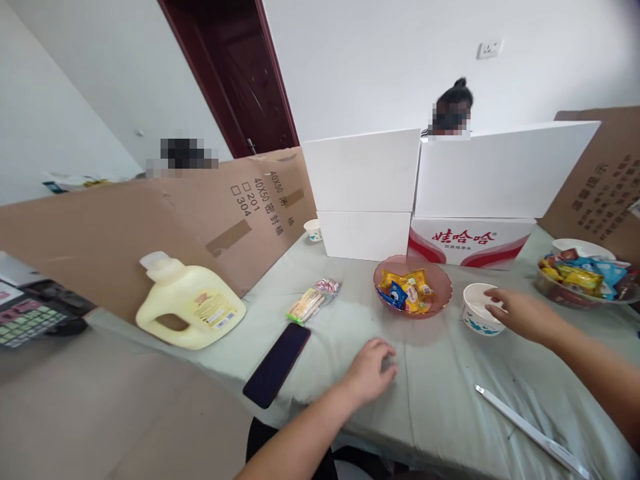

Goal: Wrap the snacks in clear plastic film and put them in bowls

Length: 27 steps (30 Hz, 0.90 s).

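My right hand (527,316) reaches in from the right, with thumb and forefinger apart over the mouth of a white paper bowl (483,323) printed with blue. Nothing shows between those fingertips; the other fingers are partly hidden. My left hand (371,371) rests near the table's front edge, fingers loosely bent, thumb apart, holding nothing. Beyond it stands a pink see-through bowl (413,310) of yellow and blue wrapped snacks (411,288). A dark phone (277,365) and small snack packs (311,301) lie to its left. A long slim silver tool (531,429) lies below the paper bowl.
A pale yellow jug (193,303) leans at the table's left edge. White boxes (363,193) stack at the back, between cardboard sheets (220,227). A second snack bowl (575,295) is far right; another paper bowl (313,231) stands behind. Two people are partly visible beyond.
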Tool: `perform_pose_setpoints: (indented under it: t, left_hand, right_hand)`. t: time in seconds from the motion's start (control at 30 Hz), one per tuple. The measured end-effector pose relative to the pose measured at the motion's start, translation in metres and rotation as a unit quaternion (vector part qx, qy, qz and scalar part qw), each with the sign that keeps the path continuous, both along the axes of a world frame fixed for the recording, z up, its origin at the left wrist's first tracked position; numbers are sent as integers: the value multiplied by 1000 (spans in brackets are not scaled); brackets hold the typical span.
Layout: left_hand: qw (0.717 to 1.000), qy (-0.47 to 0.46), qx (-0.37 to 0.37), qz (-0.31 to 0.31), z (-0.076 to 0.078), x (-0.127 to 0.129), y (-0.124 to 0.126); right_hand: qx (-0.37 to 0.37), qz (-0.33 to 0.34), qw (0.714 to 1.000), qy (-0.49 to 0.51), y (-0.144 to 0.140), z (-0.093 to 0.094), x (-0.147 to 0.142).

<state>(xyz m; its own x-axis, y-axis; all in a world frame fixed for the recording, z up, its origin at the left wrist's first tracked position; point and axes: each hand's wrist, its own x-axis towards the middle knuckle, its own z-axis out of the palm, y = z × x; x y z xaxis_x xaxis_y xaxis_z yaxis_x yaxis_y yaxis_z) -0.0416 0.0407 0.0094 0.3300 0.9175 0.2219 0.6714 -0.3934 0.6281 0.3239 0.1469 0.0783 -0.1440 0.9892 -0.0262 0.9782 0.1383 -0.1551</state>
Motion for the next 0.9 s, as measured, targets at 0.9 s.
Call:
perform_pose_setpoints:
  t: [0.9]
  left_hand:
    - [994,-81,50,58,-17,18,-24]
  right_hand:
    - [184,161,948,204,-182,-58,-112]
